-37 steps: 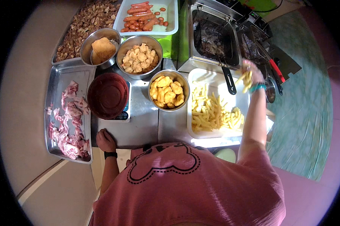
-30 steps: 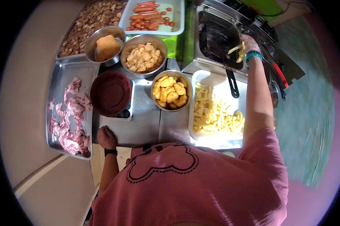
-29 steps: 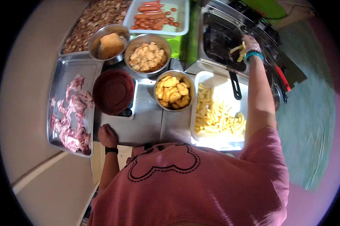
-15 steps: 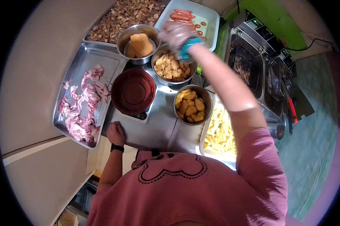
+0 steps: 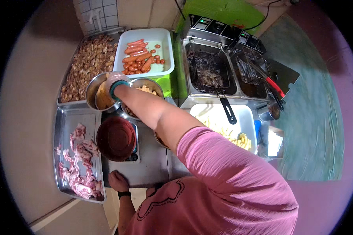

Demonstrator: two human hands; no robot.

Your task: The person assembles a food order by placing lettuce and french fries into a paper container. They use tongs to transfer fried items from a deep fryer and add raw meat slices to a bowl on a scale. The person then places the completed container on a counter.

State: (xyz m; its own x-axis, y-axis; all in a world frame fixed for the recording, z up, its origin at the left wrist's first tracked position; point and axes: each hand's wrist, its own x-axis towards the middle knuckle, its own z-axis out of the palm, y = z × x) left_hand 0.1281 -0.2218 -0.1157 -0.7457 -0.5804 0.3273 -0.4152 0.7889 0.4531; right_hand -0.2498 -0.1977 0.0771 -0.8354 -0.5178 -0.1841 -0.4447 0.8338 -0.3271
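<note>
Pink-sleeved in the head view, holding the right hand point(image 5: 117, 79) out across the table point(image 5: 153, 172) at far left, wearing a clear glove and a teal band point(image 5: 114, 89). Hovering or touching, unable to tell which, at the right side of a steel bowl point(image 5: 91, 93) with a breaded slab point(image 5: 103, 98) inside. Blurring at the fingers, so not showing whether grasping or released. Covering with the forearm parts of a nugget bowl point(image 5: 160, 88) and a nearer bowl point(image 5: 157, 140). Resting the left hand point(image 5: 117, 181) at the near edge, curling the fingers into a loose fist, wearing a black wristband point(image 5: 124, 194). Having just beyond that fist a maroon bowl point(image 5: 115, 137) on a white scale point(image 5: 137, 156), and farther left a metal tray point(image 5: 76, 117) of raw pinkish meat point(image 5: 82, 152). Seeing at far left chopped brown pieces point(image 5: 90, 58), and beside them sausages point(image 5: 137, 53) in a white tray point(image 5: 164, 41). Finding on the right fries point(image 5: 243, 141) in a white tub point(image 5: 239, 115), beneath a black handle point(image 5: 228, 111) from the fryer point(image 5: 196, 100).
</note>
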